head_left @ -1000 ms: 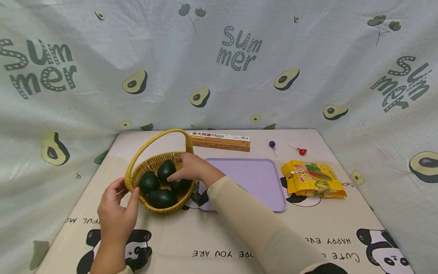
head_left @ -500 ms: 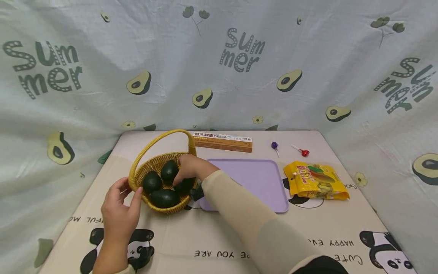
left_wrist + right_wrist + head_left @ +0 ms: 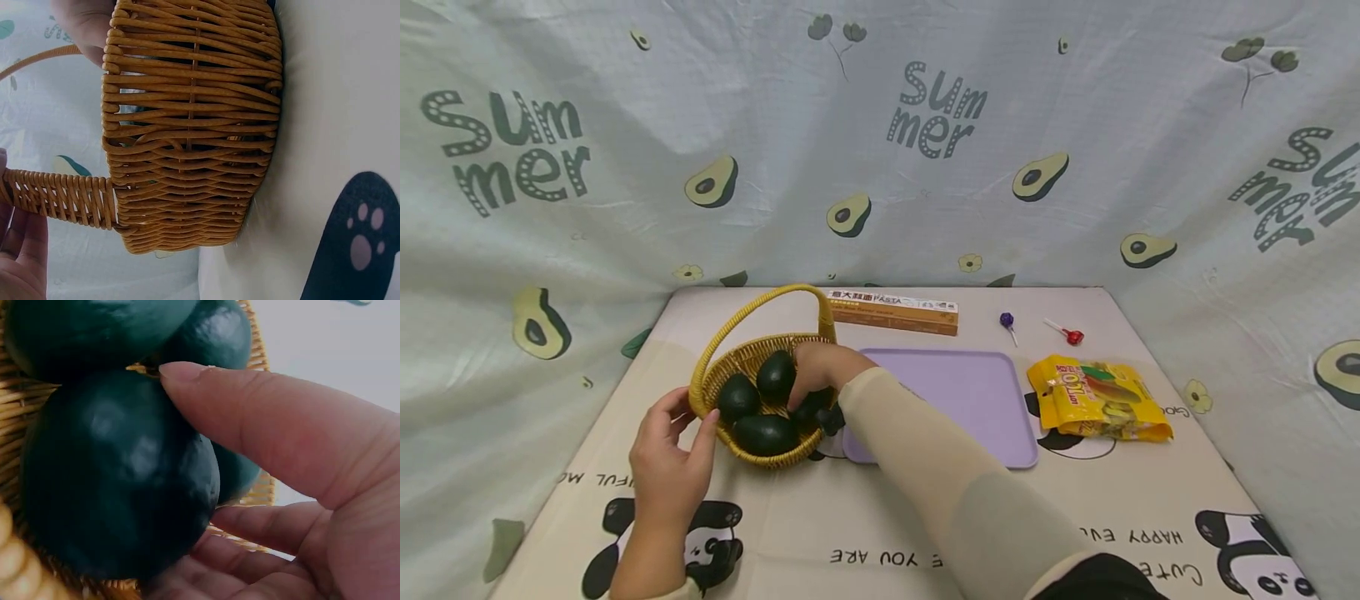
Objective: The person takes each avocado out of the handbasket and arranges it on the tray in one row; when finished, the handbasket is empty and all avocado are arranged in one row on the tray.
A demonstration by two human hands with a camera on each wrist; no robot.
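A yellow wicker basket [image 3: 763, 457] with an arched handle stands on the left part of the table and contains several dark green avocados [image 3: 765, 435]. My left hand [image 3: 670, 458] holds the foot of the handle, thumb in front and fingers behind; the left wrist view shows the woven handle [image 3: 59, 199] against those fingers. Inside the basket, my right hand [image 3: 826, 367] grips the rightmost avocado [image 3: 122, 475]. In the right wrist view the thumb [image 3: 237, 403] lies over that avocado and the other fingers curl along its far side. Those fingertips are partly hidden.
Right of the basket lies a flat purple tray [image 3: 958, 396], partly under my right sleeve. Behind it is a pasta box [image 3: 895, 312]. A purple lollipop [image 3: 1007, 320], a red lollipop [image 3: 1072, 337] and a yellow candy bag [image 3: 1101, 400] lie further right.
My right hand has moved lower into the basket and closed around the rightmost avocado. My left hand has stayed on the handle. The whole head view has slid slightly.
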